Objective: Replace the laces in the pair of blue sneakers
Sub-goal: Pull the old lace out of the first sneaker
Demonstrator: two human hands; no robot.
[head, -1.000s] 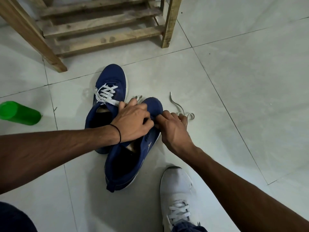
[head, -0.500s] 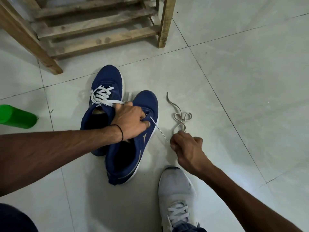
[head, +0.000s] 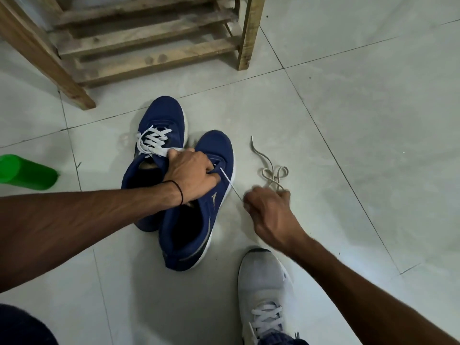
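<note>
Lace [head: 230,184] pinched in right hand [head: 268,207] fingers: pull straight away from sneaker [head: 219,150], left hand [head: 193,175] fingers clamping it.

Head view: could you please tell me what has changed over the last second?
The right hand moved rightward away from the nearer blue sneaker, pinching a thin white lace and drawing it taut. The left hand still grips that sneaker; the laced blue sneaker stayed put.

Home floor: pale tiles [head: 348,120], rough wooden shoe rack [head: 149,43].
</note>
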